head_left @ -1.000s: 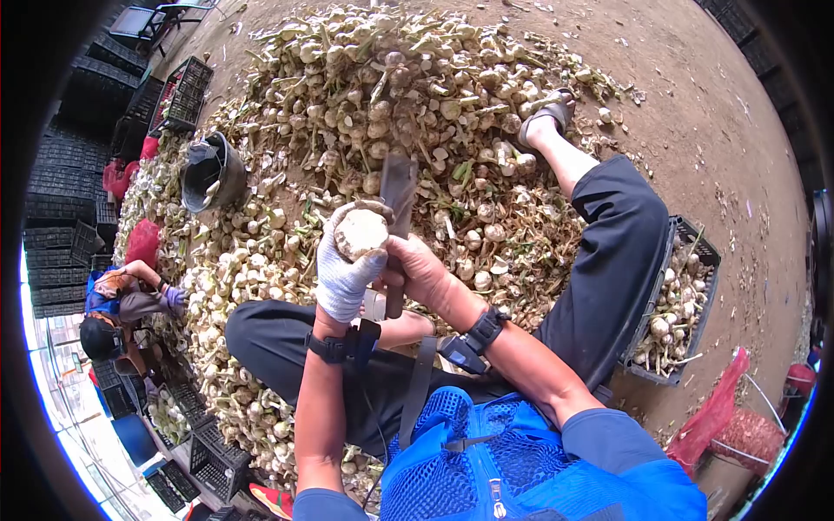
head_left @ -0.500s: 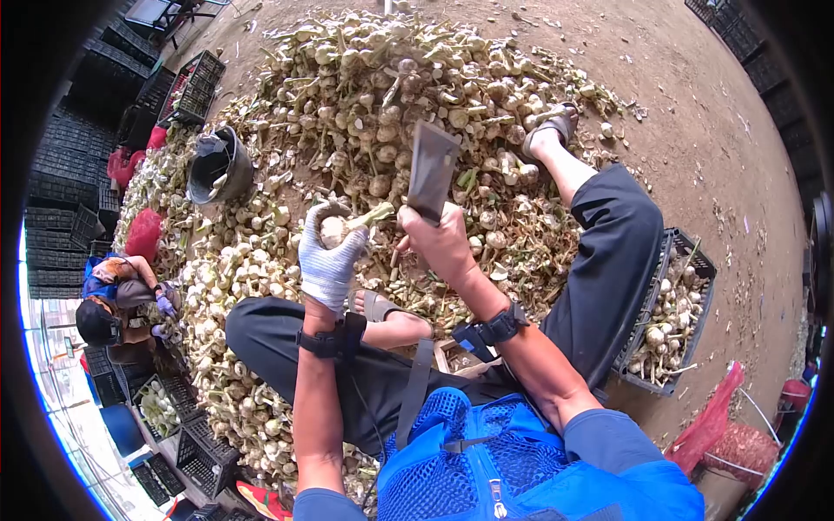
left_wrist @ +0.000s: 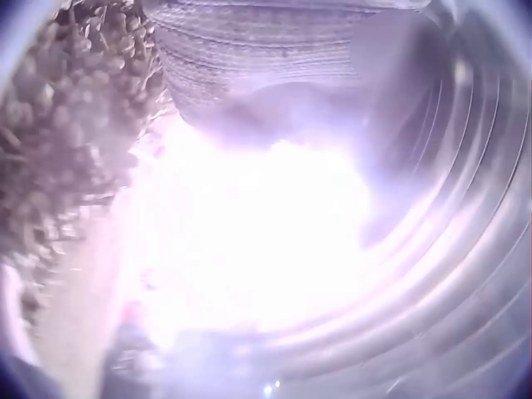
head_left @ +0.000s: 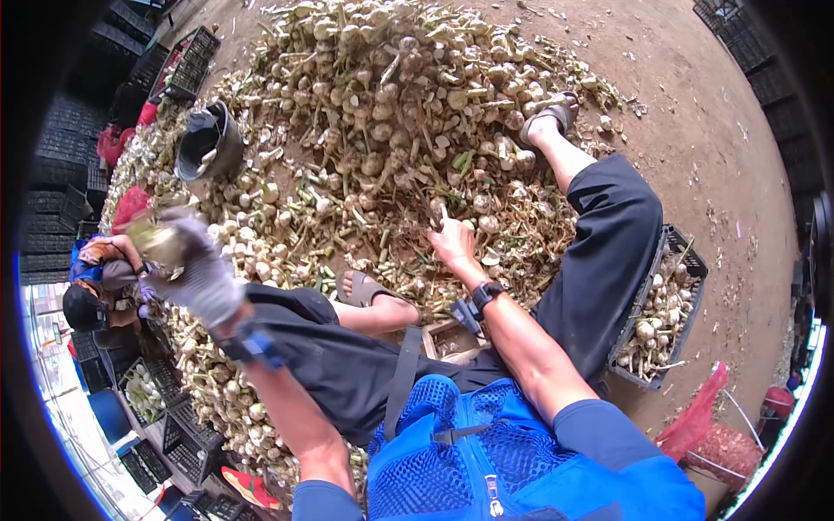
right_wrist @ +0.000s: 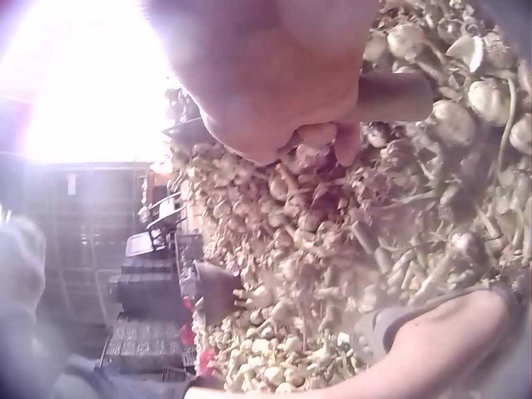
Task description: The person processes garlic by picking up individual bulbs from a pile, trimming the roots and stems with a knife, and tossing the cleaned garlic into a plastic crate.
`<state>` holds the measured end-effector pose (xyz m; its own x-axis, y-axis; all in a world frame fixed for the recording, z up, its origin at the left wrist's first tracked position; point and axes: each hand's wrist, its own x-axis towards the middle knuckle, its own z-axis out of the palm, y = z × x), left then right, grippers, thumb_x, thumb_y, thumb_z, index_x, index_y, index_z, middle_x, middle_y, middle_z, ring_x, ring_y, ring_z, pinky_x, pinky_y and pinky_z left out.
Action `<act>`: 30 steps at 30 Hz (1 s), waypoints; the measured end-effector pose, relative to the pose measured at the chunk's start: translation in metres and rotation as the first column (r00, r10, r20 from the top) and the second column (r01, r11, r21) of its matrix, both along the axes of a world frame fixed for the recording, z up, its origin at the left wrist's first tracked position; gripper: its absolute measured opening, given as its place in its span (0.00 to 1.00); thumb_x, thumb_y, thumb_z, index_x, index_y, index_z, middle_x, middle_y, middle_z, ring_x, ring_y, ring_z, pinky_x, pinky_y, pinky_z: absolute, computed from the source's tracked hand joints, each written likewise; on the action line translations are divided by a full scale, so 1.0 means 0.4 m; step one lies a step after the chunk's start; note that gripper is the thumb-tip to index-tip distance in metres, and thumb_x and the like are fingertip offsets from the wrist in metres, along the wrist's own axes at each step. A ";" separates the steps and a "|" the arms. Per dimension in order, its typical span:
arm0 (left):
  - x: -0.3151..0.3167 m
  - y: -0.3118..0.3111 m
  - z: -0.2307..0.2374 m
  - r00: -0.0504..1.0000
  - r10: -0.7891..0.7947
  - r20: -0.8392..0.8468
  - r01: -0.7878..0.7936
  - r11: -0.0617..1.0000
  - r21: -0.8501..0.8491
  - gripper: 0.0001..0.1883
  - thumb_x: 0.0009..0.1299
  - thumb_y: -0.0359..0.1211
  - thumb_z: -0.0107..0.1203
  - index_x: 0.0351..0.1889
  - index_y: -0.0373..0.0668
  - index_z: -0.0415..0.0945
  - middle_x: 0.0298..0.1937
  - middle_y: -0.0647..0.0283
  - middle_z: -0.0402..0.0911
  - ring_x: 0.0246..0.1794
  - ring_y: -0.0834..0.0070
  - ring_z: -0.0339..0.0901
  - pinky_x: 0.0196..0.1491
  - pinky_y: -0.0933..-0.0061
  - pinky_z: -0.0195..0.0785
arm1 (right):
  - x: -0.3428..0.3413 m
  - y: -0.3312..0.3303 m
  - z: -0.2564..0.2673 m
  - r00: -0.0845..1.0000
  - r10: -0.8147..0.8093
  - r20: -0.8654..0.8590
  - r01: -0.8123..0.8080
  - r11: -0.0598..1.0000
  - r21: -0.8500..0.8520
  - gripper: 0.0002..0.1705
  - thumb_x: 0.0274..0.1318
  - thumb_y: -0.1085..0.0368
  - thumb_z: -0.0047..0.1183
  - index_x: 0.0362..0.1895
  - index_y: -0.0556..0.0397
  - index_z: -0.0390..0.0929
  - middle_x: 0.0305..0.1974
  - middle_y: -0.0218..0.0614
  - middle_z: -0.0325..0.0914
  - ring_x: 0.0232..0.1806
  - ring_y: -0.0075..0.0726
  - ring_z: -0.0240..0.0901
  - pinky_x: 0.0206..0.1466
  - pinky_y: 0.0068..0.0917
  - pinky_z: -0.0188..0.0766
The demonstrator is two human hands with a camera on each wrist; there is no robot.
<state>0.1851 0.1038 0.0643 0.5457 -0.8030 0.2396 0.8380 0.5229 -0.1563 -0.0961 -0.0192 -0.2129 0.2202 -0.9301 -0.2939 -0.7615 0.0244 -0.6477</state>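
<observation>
In the head view my gloved left hand (head_left: 201, 273) is a blur at the left, over the heap of trimmed garlic (head_left: 208, 360). A pale yellow-green smear lies at its fingers; whether they hold it is unclear. The left wrist view shows glove fabric (left_wrist: 258, 50) and strong glare. My bare right hand (head_left: 453, 246) is above the trimmings in front of my legs. Its fingers curl round the knife (right_wrist: 395, 97), whose end juts from the fist in the right wrist view. Stemmed garlic (head_left: 373, 95) is piled beyond.
A dark bucket (head_left: 210, 143) stands at the upper left. A crate of garlic (head_left: 660, 317) is beside my leg at the right. Another person (head_left: 109, 273) sits at the far left near black crates (head_left: 187, 443). My sandalled feet flank the trimmings.
My left hand has swung left, away from the right hand; the garlic it gripped is no longer clearly visible. My right hand has lowered slightly, and the knife's broad blade has turned from view.
</observation>
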 end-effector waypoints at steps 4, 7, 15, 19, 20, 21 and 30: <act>0.204 0.189 -0.060 0.950 0.305 0.069 -0.312 0.909 0.277 0.34 0.67 0.41 0.63 0.65 0.30 0.66 0.63 0.46 0.73 0.59 0.57 0.75 0.63 0.54 0.73 | 0.024 0.045 -0.062 0.982 0.162 -0.093 -0.157 0.986 0.054 0.18 0.46 0.54 0.56 0.34 0.55 0.83 0.37 0.55 0.82 0.43 0.62 0.80 0.48 0.51 0.76; 0.111 0.195 -0.038 0.965 0.182 0.188 -0.237 0.912 0.336 0.29 0.69 0.41 0.62 0.63 0.34 0.69 0.56 0.55 0.76 0.52 0.65 0.75 0.55 0.61 0.75 | 0.048 0.116 -0.121 0.956 0.242 -0.164 -0.214 0.962 0.172 0.21 0.47 0.50 0.57 0.33 0.57 0.83 0.38 0.55 0.82 0.44 0.62 0.80 0.49 0.51 0.75; -0.010 0.142 0.034 0.944 0.117 0.307 -0.248 0.868 0.431 0.27 0.69 0.31 0.57 0.65 0.34 0.64 0.41 0.67 0.67 0.35 0.77 0.64 0.37 0.73 0.64 | 0.107 0.189 -0.163 0.929 0.191 -0.316 -0.027 0.889 0.457 0.34 0.47 0.36 0.64 0.37 0.58 0.86 0.42 0.53 0.84 0.46 0.56 0.82 0.48 0.46 0.77; -0.003 0.137 0.025 0.948 0.088 0.304 -0.226 0.861 0.455 0.27 0.71 0.32 0.56 0.65 0.33 0.63 0.40 0.67 0.66 0.34 0.78 0.64 0.37 0.73 0.62 | 0.104 0.222 -0.203 0.889 0.289 -0.354 -0.068 0.849 0.523 0.29 0.42 0.44 0.69 0.37 0.57 0.87 0.43 0.52 0.85 0.48 0.53 0.83 0.51 0.43 0.77; 0.000 0.136 0.020 0.948 0.076 0.310 -0.218 0.865 0.452 0.27 0.71 0.33 0.55 0.66 0.32 0.63 0.39 0.67 0.65 0.34 0.78 0.64 0.37 0.73 0.62 | 0.100 0.224 -0.218 0.877 0.302 -0.374 -0.061 0.841 0.538 0.25 0.42 0.49 0.69 0.37 0.57 0.87 0.43 0.52 0.85 0.48 0.52 0.83 0.51 0.42 0.78; 0.002 0.136 0.016 0.946 0.066 0.318 -0.210 0.870 0.445 0.27 0.72 0.33 0.54 0.66 0.32 0.63 0.39 0.67 0.64 0.34 0.78 0.63 0.37 0.73 0.62 | 0.093 0.220 -0.221 0.875 0.305 -0.377 -0.062 0.842 0.536 0.25 0.42 0.49 0.69 0.37 0.57 0.87 0.43 0.52 0.85 0.48 0.52 0.83 0.51 0.42 0.78; -0.046 0.096 -0.027 0.745 -0.236 0.624 -0.446 0.519 0.729 0.21 0.76 0.40 0.53 0.60 0.38 0.73 0.43 0.61 0.80 0.37 0.72 0.78 0.40 0.70 0.74 | 0.167 0.095 0.001 0.847 -0.069 0.527 -0.247 0.827 0.506 0.09 0.52 0.63 0.65 0.35 0.54 0.81 0.24 0.28 0.78 0.23 0.23 0.72 0.26 0.26 0.68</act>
<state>0.1667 0.1423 0.0536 0.6459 -0.7424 -0.1779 0.4688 0.2018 0.8599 -0.0292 0.0190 -0.2126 0.5546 -0.6200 -0.5550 -0.3462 0.4346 -0.8315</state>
